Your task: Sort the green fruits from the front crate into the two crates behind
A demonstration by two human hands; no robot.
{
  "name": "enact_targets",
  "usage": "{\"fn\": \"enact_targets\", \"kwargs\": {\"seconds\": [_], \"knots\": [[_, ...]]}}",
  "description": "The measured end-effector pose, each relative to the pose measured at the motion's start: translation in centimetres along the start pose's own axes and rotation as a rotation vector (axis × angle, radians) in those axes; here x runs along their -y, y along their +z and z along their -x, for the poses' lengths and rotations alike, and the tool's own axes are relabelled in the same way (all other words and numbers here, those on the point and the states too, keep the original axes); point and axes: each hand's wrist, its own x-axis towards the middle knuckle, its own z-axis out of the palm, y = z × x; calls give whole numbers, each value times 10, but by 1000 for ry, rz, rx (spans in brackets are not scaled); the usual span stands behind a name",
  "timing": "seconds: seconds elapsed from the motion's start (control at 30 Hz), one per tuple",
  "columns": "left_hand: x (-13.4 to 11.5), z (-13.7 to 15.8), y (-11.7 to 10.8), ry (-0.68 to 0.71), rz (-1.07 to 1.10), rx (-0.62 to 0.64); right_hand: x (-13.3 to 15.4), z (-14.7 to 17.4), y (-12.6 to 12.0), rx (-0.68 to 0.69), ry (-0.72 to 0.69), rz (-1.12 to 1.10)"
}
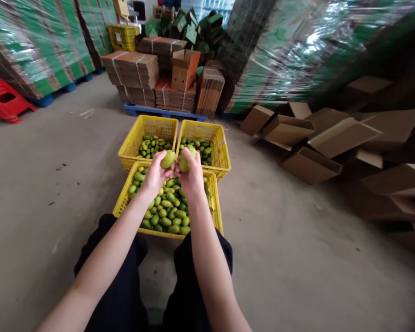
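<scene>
My left hand is closed around a green oval fruit, which looks like a small mango. In my right hand is another such green fruit, gripped between thumb and fingers. Both hands are close together, fingertips almost touching, above the near yellow crate. That crate holds many loose green fruits. Behind it stand the far left yellow crate and the far right yellow crate, side by side, each with similar fruits lying lower inside.
Bundled flat cartons are stacked on a blue pallet beyond the crates. Open cardboard boxes lie piled on the right. A red stool is at the left, near film-wrapped green stacks.
</scene>
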Motion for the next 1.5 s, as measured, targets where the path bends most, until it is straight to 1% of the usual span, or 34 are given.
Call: {"fn": "enact_targets", "kwargs": {"seconds": [0.07, 0.13, 0.23, 0.33, 0.4, 0.47, 0.53, 0.57, 0.67, 0.77, 0.83, 0.93, 1.0, 1.13, 1.2, 1.23, 1.3, 1.37, 1.43, 1.5], "knots": [[1, 1, 4, 27, 4, 26, 1, 1, -1, -25, -43, 34], [2, 0, 7, 41, 5, 55, 4, 2, -3, -15, -43, 55], [3, -2, 7, -10, 5, 55, 7, 0, -6, -3, 35, 59], [5, -8, 4, -25, 66, -27, 7, -3, -7, -20, 106, 72], [6, -11, 1, 6, 118, -73, 4, -5, -6, -23, 94, 83], [8, -15, -3, 28, 171, -123, 0, -6, -6, -43, 53, 62], [9, -18, -6, 25, 231, -187, -4, -8, -8, -89, 25, 22], [10, -19, -7, 11, 261, -217, -6, -8, -9, -113, 33, 3], [12, -24, -10, -70, 328, -294, -10, -12, -12, -134, 145, -40], [14, -27, -12, -135, 342, -364, -13, -16, -14, -138, 238, -64], [14, -28, -12, -171, 332, -341, -15, -18, -14, -134, 277, -86], [14, -27, -12, -221, 332, -261, -16, -19, -13, -122, 327, -142], [13, -27, -12, -234, 349, -255, -16, -19, -14, -142, 343, -156], [10, -23, -12, -260, 327, -266, -14, -17, -20, -246, 300, -109], [8, -21, -13, -259, 286, -246, -14, -18, -24, -302, 270, -90], [7, -19, -13, -249, 266, -230, -14, -18, -26, -307, 263, -88], [4, -17, -13, -215, 238, -188, -14, -18, -30, -261, 259, -93], [2, -15, -14, -185, 222, -144, -14, -17, -31, -176, 260, -95], [0, -12, -14, -185, 220, -102, -13, -15, -31, -115, 272, -84], [0, -10, -14, -206, 227, -65, -12, -12, -31, -95, 308, -76]]}}
